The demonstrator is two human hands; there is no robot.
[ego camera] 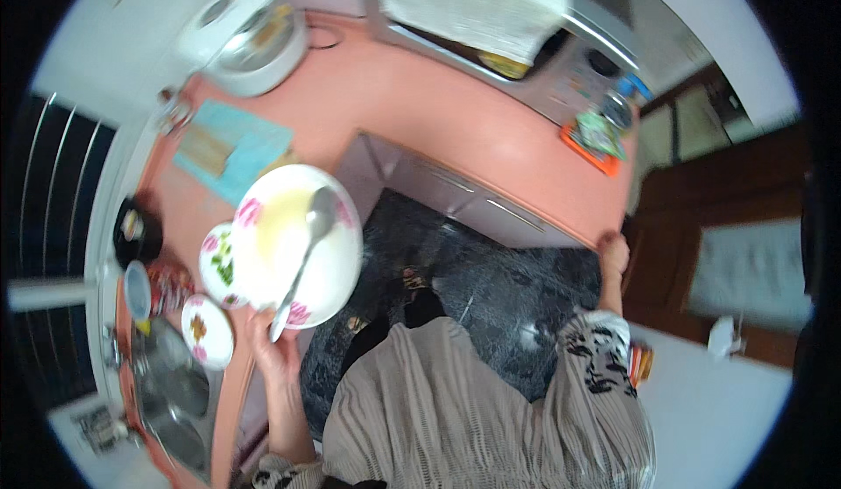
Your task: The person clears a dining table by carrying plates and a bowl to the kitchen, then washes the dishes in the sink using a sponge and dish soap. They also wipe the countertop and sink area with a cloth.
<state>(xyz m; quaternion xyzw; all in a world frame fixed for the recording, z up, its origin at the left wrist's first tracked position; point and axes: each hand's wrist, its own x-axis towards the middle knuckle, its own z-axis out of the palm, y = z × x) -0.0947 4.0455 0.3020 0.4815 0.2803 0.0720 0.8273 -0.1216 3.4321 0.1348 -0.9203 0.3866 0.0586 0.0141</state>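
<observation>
My left hand [274, 352] grips the near rim of a white dish [345, 259] with pink flowers, held up over the counter's edge. Pale yellowish contents, washed out by glare, lie in it. A metal spoon [305, 266] rests inside, its handle running across the rim beside my fingers. Off to the far right, my right hand [613, 252] is curled and blurred, at the corner of the pink counter [420, 88] near a brown wooden door [663, 220]. Whether it grasps anything there is unclear.
Left of the dish stand a plate of chopped greens [222, 269], a small plate with brown bits [209, 331] and a sink [171, 384]. Farther off are a blue cutting mat [253, 154], a rice cooker [246, 42], a cloth-covered stove [473, 3] and an orange tray [588, 152].
</observation>
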